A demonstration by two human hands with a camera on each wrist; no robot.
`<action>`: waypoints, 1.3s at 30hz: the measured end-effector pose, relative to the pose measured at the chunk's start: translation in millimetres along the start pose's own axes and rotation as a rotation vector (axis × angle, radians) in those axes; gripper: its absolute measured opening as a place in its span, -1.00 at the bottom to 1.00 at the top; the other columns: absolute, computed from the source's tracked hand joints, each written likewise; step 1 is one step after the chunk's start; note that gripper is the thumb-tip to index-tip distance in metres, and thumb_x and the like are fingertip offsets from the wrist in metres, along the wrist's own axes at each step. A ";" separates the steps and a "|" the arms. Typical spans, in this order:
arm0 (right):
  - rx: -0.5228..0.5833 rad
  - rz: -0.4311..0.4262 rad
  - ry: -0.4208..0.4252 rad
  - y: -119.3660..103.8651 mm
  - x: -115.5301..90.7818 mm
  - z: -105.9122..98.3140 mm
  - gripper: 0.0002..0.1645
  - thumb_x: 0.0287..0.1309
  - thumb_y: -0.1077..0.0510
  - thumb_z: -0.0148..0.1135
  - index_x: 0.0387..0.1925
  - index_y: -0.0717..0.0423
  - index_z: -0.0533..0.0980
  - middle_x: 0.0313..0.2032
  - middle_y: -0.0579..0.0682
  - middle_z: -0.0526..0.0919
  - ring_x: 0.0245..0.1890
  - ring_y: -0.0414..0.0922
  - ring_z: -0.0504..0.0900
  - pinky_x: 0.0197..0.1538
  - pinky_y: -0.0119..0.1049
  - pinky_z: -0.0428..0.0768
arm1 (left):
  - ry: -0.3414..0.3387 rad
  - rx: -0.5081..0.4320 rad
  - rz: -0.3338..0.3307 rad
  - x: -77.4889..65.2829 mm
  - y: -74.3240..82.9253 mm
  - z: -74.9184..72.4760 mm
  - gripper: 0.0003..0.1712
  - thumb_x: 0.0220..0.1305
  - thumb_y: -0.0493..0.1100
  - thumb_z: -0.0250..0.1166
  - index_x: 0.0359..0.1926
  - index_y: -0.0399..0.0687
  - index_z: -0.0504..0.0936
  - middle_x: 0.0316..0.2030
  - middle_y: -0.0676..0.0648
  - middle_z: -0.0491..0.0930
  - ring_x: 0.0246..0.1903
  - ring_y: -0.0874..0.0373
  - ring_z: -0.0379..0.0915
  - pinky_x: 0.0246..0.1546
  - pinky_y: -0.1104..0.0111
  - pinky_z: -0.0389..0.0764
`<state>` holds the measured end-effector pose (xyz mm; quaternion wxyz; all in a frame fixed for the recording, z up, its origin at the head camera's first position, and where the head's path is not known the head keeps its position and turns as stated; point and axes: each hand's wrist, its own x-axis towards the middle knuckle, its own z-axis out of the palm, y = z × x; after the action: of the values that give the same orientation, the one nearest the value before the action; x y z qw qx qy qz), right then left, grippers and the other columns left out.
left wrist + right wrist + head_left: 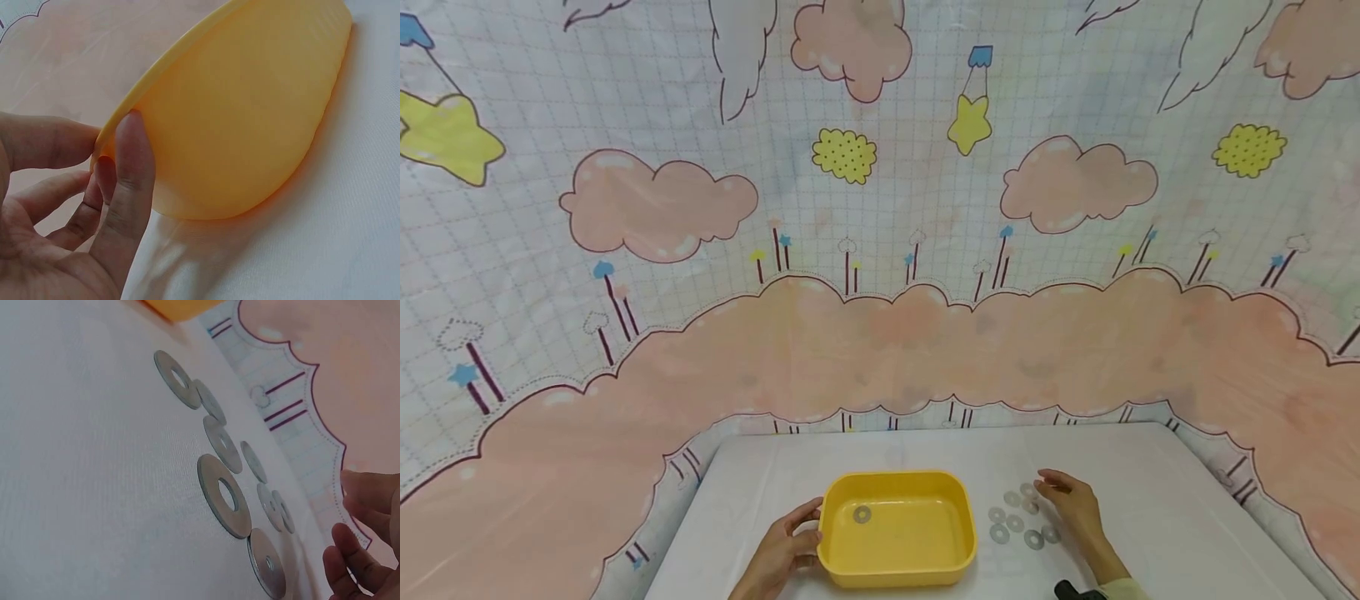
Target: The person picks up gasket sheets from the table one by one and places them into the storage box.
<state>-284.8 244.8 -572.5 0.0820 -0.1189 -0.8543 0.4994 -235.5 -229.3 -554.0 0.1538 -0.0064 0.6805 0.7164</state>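
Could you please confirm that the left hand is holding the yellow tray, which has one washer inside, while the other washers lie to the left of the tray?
Not quite: the other washers lie to the right of the yellow tray, as the head view shows. The left hand is indeed holding the tray, with one washer inside.

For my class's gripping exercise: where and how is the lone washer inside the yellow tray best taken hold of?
Probably pinch the washer by opposite points of its outer edge, coming from above and the right. It is a ring lying flat inside the open-topped yellow tray, nearer the left end, which the left hand grips; more room lies rightward.
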 end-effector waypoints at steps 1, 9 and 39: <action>0.003 -0.005 0.007 0.0 0.7 0.7 -0.49 0.19 0.02 0.33 0.08 0.27 0.59 -0.08 0.17 0.72 -0.23 -0.23 0.57 -0.21 -0.43 0.50 | 0.001 -0.001 0.000 0.4 0.2 0.0 -0.17 0.25 -0.31 0.22 0.49 -0.31 0.09 0.14 -0.20 0.32 -0.33 0.17 0.52 -0.29 0.29 0.67; -0.066 -0.012 0.009 4.1 6.5 6.8 -0.48 0.18 -0.01 0.32 0.09 0.21 0.60 0.03 0.30 0.63 -0.03 0.10 0.59 -0.03 -0.13 0.51 | 0.000 -0.016 0.002 2.0 0.1 1.7 -0.18 0.26 -0.31 0.21 0.49 -0.31 0.09 0.15 -0.20 0.32 -0.30 0.17 0.54 -0.28 0.29 0.68; -0.282 -0.030 0.085 6.2 -2.8 17.8 -0.55 0.04 0.04 0.39 -0.07 0.24 0.67 -0.40 0.09 0.57 -0.41 -0.05 0.47 -0.40 -0.33 0.33 | -0.007 -0.012 -0.010 -4.3 -3.2 0.5 -0.18 0.28 -0.29 0.20 0.50 -0.32 0.07 0.15 -0.21 0.33 -0.26 0.15 0.55 -0.26 0.27 0.68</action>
<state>-285.9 232.1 -586.7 0.1080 -0.1378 -0.9133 0.3677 -230.5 -229.7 -556.2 0.1598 -0.0084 0.6754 0.7199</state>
